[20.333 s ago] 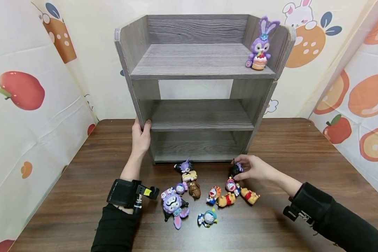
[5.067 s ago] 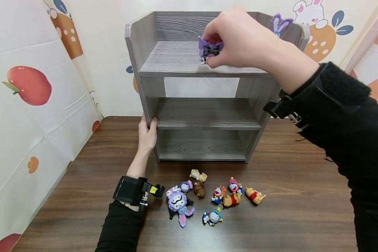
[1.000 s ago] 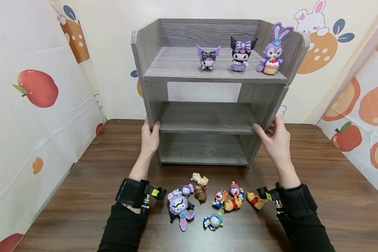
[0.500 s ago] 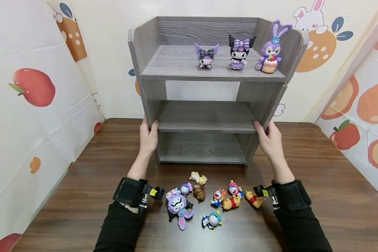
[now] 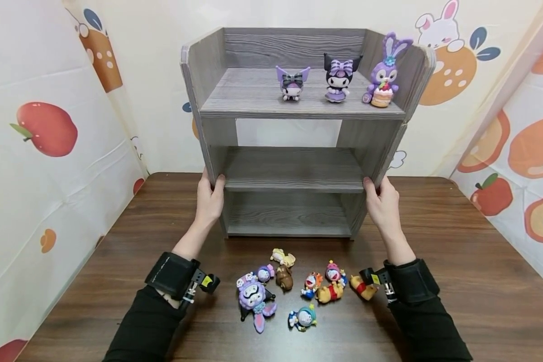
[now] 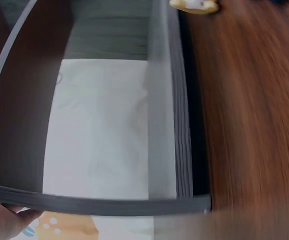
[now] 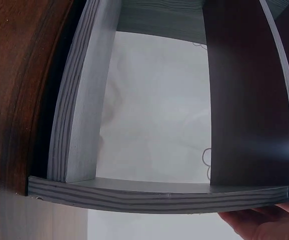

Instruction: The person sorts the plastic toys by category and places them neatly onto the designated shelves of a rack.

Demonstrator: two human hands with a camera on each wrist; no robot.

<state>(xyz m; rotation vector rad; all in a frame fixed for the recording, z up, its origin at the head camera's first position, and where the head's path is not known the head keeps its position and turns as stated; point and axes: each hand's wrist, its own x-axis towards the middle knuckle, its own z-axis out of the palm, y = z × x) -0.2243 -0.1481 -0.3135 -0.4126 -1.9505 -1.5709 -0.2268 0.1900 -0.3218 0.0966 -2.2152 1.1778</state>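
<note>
My left hand (image 5: 209, 200) grips the left side panel of a grey wood-grain shelf unit (image 5: 294, 184), thumb on its front edge. My right hand (image 5: 383, 205) holds the opposite panel at about the same height; its fingers wrap behind the panel in the right wrist view. Three figurines stand upright on the top board: a small purple-eared one with a dark bow (image 5: 292, 84), a black-eared one with a striped purple bow (image 5: 339, 79), and a purple rabbit holding a cake (image 5: 383, 73). The middle and bottom boards hold no figurines.
Several figurines lie on the brown table (image 5: 344, 334) before the unit: a large lilac one (image 5: 252, 296), a brown one (image 5: 284, 278), a cream one (image 5: 282, 257), a yellow bear in red (image 5: 330, 292) and a teal-hatted one (image 5: 302, 318). Fruit-printed sheets (image 5: 50, 201) hang around the table.
Since the oldest frame, two figurines have come from the table onto the top board. The right hand has moved down to the unit's side. Lately the left forearm has swung slightly left.
</note>
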